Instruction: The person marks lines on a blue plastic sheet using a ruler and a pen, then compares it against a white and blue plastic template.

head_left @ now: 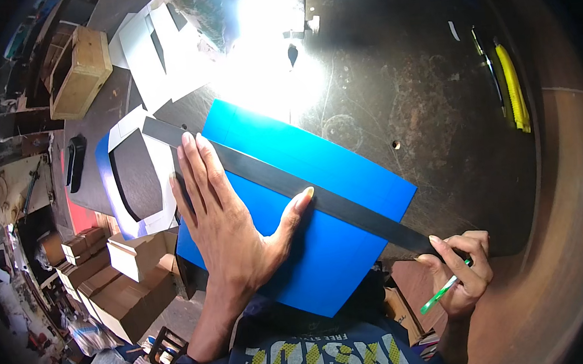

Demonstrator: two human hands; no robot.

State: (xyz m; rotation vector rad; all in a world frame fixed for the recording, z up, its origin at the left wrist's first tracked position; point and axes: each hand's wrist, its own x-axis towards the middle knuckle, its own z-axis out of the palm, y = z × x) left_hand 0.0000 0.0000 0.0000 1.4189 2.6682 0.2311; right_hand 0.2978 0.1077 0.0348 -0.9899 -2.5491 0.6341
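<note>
A blue sheet lies slanted on the dark table in front of me, partly over its near edge. Across it runs a long black straightedge, reaching past the sheet at both ends. My left hand is pressed flat there, its fingers stretched out and thumb spread, with fingertips and thumb tip at the straightedge. At the lower right end, my right hand pinches the straightedge between thumb and forefinger. A slim green and white pen is tucked in the same hand, pointing down to the left.
A yellow cutter and a dark pen lie at the table's right side. White frame-shaped cutouts and a cut card frame lie left, near a wooden box. Cardboard boxes stand below left. Glare whitens the far middle.
</note>
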